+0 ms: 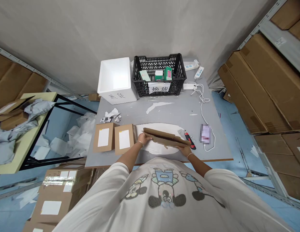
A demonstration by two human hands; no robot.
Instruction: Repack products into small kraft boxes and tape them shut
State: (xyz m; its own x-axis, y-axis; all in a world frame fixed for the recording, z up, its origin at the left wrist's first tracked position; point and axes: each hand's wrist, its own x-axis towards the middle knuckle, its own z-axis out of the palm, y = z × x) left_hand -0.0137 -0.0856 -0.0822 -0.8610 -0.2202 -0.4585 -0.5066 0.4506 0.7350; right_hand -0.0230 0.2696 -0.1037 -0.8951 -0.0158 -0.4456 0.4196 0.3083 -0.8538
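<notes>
A flattened brown cardboard box [165,137] is held between my two hands, tilted over a white sheet [157,149] on the grey table. My left hand [144,138] grips its left end, and my right hand [184,150] grips its lower right end. Both hands are closed on the cardboard, with some fingers hidden beneath it. A red and black utility knife [190,140] lies just beyond my right hand. Left of my left hand stand two brown cartons with white labels, the nearer one [124,140] beside my wrist and the other carton [103,138] further left.
At the back of the table [179,111] stand a white foam box [116,80] and a black crate [159,88] holding small green boxes. Crumpled paper [111,116] lies at left. A phone [206,134] with a white cable lies at right. Stacked cartons [60,190] stand lower left.
</notes>
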